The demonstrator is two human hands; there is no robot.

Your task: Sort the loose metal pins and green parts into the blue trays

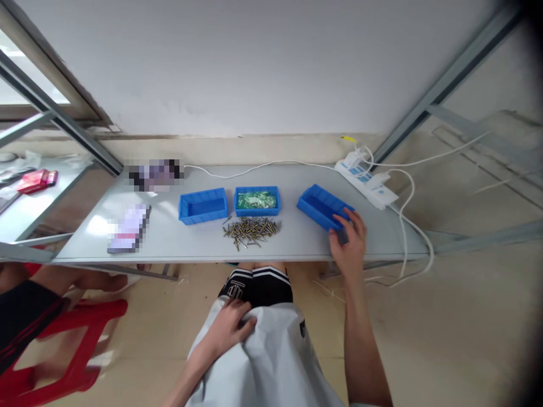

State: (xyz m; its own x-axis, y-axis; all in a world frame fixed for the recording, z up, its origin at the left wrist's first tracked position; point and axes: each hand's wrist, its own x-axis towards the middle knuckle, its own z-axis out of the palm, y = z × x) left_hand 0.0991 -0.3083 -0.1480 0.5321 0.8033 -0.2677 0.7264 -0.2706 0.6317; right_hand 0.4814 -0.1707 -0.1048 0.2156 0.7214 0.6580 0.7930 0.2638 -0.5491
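Note:
My right hand is closed on the near end of a blue plastic bin, which sits turned at an angle on the grey table. The part of the bin's inside that shows looks bare. My left hand lies on the grey shirt over my lap, fingers loosely stretched. In front of me on the table is a loose heap of drill bits, silver and brassy. Behind it stands a blue bin with green-printed plastic packets inside. Left of that is another blue bin with nothing visible in it.
A white power strip with plugs and trailing cables stands at the table's right rear. Two blurred-out items lie at the left. Metal posts flank the table. A person's leg and a red stool are at lower left.

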